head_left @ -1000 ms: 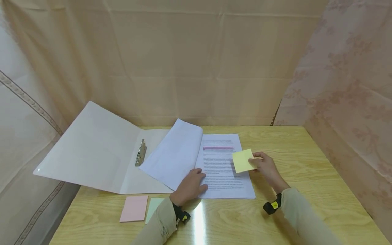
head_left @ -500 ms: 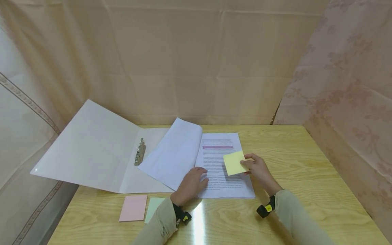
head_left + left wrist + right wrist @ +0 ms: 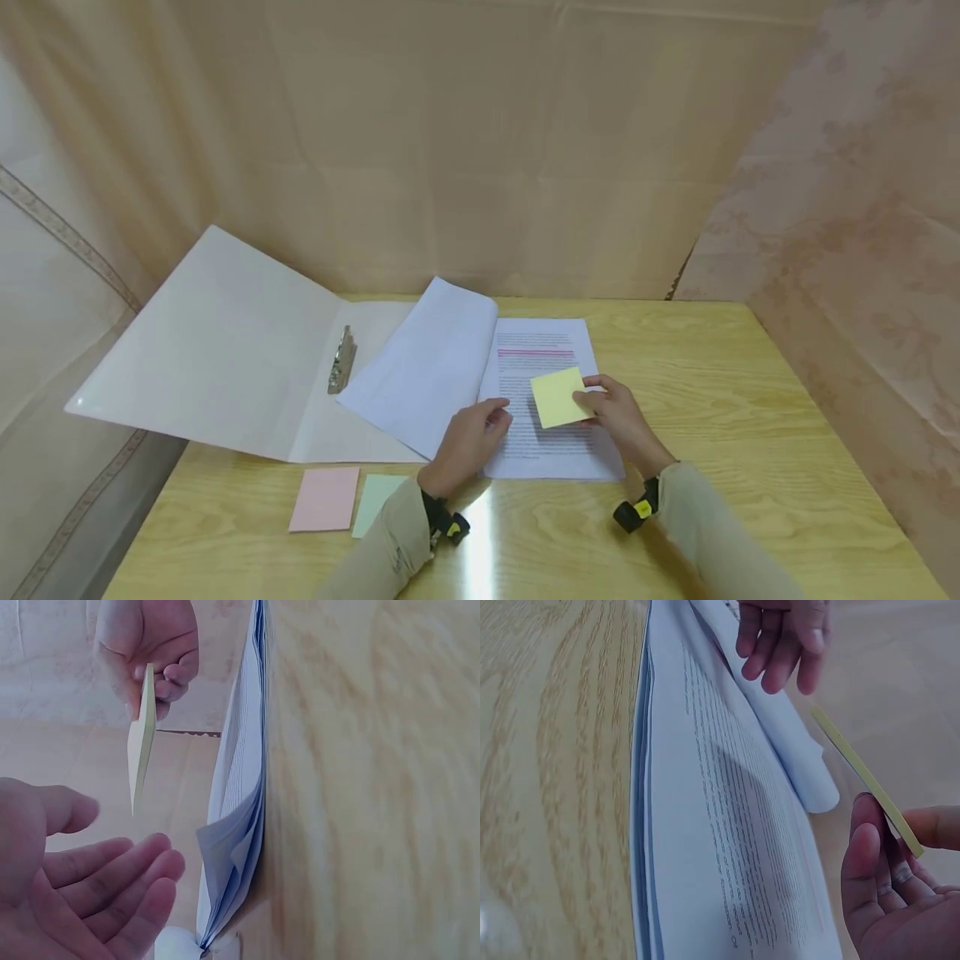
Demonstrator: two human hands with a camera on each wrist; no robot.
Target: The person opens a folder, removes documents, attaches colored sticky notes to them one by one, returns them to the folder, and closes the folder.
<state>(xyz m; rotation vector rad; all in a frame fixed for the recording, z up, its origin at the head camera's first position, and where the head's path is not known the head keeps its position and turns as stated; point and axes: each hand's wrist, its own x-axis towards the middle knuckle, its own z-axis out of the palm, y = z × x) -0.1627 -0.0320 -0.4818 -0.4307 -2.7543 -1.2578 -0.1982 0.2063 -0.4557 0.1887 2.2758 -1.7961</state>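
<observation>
Between thumb and fingers, my right hand [image 3: 618, 423] pinches a yellow sticky-note pad [image 3: 557, 398] by its right edge, held above the printed page [image 3: 543, 458]. Seen edge-on in the right wrist view, the pad [image 3: 868, 782] is thin and tilted. My left hand [image 3: 467, 443] hovers over the lower left of that page, fingers loosely bent and holding nothing. A small gap separates the left fingers [image 3: 112, 881] from the pad in the left wrist view. Pink highlighted lines cross the page's upper part. The sheets above it are turned over to the left [image 3: 423, 362].
An open white ring binder [image 3: 210, 342] lies at the left, its cover raised, with a metal clip [image 3: 342, 360] near the spine. Pink [image 3: 325, 498] and green [image 3: 378, 500] sticky-note pads lie in front, the green partly behind the left sleeve. Curtains hang behind the wooden table [image 3: 712, 400].
My right hand has moved left with the yellow pad, from the page's right edge towards its middle. The left hand has lifted slightly from the paper. The head view has tilted a little.
</observation>
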